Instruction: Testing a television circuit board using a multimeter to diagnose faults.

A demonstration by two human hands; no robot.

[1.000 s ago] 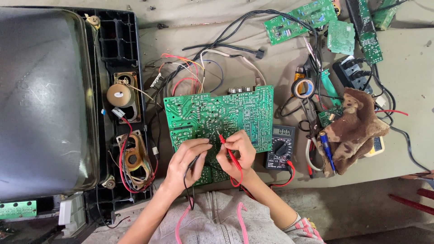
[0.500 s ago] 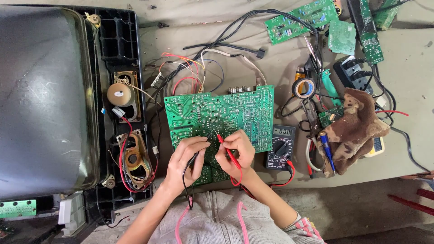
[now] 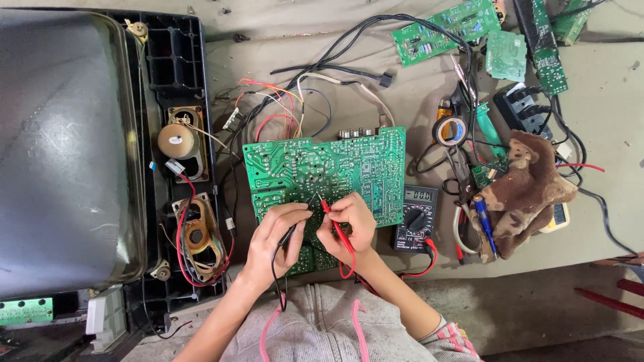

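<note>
A large green circuit board (image 3: 349,167) lies solder side up in the middle of the surface. My left hand (image 3: 275,238) grips a black test probe (image 3: 290,234), its tip on the board. My right hand (image 3: 349,224) grips a red test probe (image 3: 333,218), its tip touching the board close beside the black one. Both leads run to a dark multimeter (image 3: 416,218) just right of my right hand.
An opened old television (image 3: 60,147) with speakers (image 3: 178,141) fills the left. Loose wires (image 3: 288,100) trail from the board's top. Smaller green boards (image 3: 443,30), a tape roll (image 3: 449,131), tools and a brown rag (image 3: 526,188) crowd the right.
Both hands stay on the board's lower middle; the probe tips have shifted only slightly.
</note>
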